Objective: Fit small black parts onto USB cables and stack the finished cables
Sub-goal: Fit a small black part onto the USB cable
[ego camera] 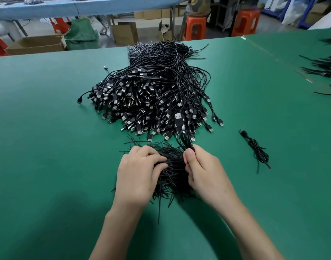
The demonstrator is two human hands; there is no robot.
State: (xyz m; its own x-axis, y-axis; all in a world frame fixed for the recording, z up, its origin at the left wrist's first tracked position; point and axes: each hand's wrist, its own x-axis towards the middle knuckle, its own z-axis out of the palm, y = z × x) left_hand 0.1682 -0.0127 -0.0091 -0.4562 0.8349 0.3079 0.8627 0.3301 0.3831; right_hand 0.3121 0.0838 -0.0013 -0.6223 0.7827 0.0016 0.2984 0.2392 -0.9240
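Your right hand (pixel 200 169) pinches a USB cable (pixel 178 121) between thumb and fingers, its plug raised over the near edge of the big cable heap (pixel 157 87) on the green table (pixel 48 128). Your left hand (pixel 140 169) curls its fingers into the small pile of thin black parts (pixel 172 166); I cannot tell whether it grips one

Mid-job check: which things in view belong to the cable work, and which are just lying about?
Job in hand:
big pile of USB cables
heap of thin black strands, left hand on it
few cables pinched by right hand
small cable bundle set apart

Lying about:
cardboard boxes
orange stools
green sack
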